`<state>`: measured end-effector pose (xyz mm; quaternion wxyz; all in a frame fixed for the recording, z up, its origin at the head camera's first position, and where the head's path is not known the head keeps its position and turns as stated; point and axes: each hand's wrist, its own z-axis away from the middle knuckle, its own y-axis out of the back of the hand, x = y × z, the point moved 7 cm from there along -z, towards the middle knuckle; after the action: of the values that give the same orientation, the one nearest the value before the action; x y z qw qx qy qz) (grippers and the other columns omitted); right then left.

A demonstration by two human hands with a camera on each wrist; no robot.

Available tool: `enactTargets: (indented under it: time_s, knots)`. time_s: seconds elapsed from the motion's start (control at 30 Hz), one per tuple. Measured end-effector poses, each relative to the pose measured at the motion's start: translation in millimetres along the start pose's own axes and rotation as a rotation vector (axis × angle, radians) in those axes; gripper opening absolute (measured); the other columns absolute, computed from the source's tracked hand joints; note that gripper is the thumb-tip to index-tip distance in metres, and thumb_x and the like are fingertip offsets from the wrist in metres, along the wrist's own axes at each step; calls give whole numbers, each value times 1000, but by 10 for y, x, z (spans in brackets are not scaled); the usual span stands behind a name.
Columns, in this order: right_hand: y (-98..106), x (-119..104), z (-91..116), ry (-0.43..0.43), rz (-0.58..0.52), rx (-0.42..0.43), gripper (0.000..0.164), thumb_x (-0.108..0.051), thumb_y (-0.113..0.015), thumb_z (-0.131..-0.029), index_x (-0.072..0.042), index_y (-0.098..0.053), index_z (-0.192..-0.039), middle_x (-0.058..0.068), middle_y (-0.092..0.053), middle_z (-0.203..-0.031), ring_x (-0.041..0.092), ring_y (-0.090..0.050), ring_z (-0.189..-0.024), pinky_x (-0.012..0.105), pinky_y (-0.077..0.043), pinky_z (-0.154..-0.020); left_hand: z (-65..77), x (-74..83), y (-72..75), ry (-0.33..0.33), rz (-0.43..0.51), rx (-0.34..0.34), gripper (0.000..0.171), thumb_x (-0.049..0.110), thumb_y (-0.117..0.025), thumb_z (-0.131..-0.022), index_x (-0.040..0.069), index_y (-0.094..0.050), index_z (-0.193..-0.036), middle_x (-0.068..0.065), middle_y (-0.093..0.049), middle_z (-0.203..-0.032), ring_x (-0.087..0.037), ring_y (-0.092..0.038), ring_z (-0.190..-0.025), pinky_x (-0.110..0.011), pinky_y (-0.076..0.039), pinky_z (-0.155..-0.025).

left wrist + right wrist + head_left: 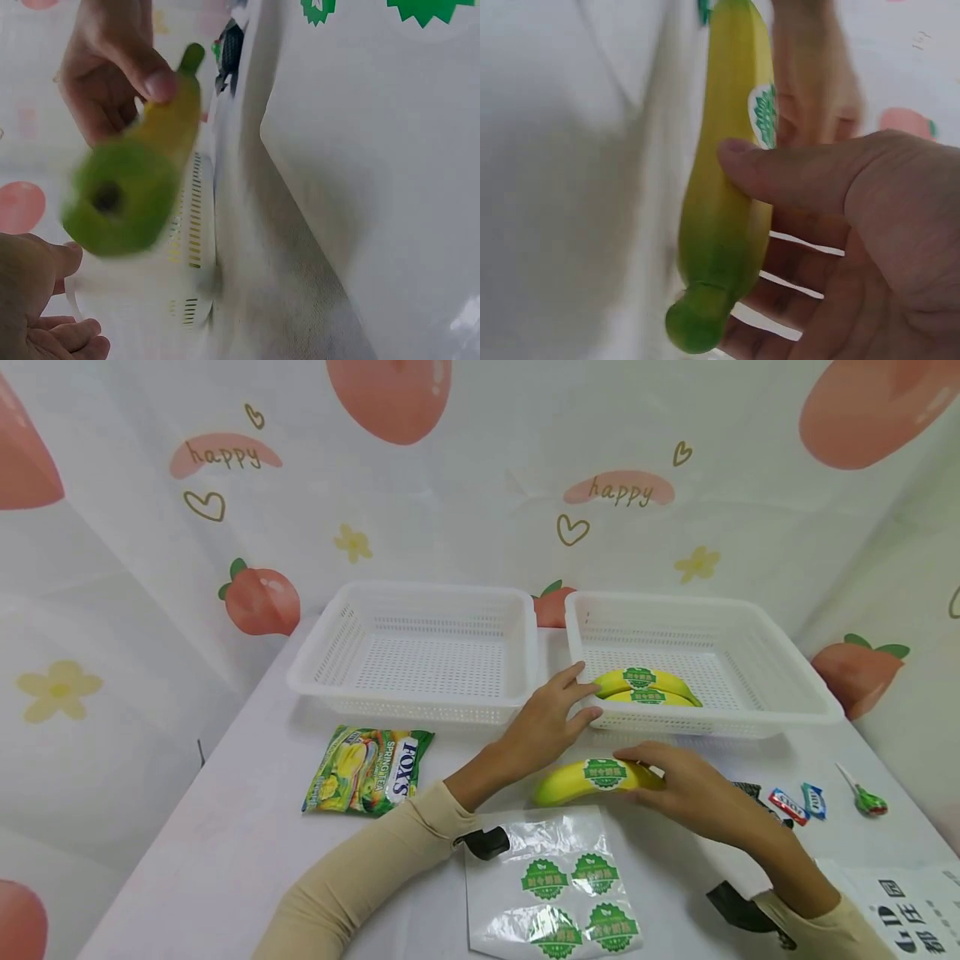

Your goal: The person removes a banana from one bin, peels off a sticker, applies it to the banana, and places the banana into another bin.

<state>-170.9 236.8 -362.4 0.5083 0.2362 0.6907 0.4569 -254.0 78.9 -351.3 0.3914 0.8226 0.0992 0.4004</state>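
My right hand (pixel 690 789) grips a yellow banana (pixel 566 785) by its right end, thumb and fingers around it. A white sticker (pixel 604 773) with a green badge is on the banana's skin. In the right wrist view the thumb (pixel 780 172) lies across the peel just below that sticker. My left hand (pixel 542 724) reaches to the front left corner of the right white basket (pixel 720 720), fingers loosely spread, fingertips right at the rim. Inside that basket lie two bananas (pixel 652 680) with the same green stickers.
A left white basket (pixel 412 703) stands beside the right one. A FOX'S candy bag (pixel 367 772) lies at left. In front is a sticker sheet (pixel 498 893) with several green badges. At right are small wrapped candies (pixel 789 807), a lollipop (pixel 870 802) and a printed white sheet (pixel 862 893).
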Motion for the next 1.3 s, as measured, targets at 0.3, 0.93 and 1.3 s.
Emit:
enactTargets:
  time_s: [0.3,0.93,1.3]
  knots:
    - [574,46,202,-28,60,95,53,-28,-87,-90,-14,-70,-138,5,-72,-126,13,-62,-99,28,-56,-77,0,-4,14,-2,8,20,43,25,-69,-105,5,-66,-143,-17,-44,-165,-28,-47,-151,-36,-40,-121]
    - [1410,482,-498,-167,54,50,61,-30,-77,-100,-2,-57,-150,30,-57,-146,53,-60,-124,38,-58,-84,-12,-11,-13,2,36,38,40,23,-72,-103,5,-68,-139,-16,-45,-165,-27,-48,-150,-34,-40,-121]
    - [1482,851,-1045,-241,42,-50,67,-33,-73,-102,6,-50,-151,35,-57,-144,49,-54,-129,70,-45,-104,18,-40,-38,23,84,36,42,26,-68,-106,4,-66,-142,-17,-40,-168,-28,-43,-153,-38,-38,-122]
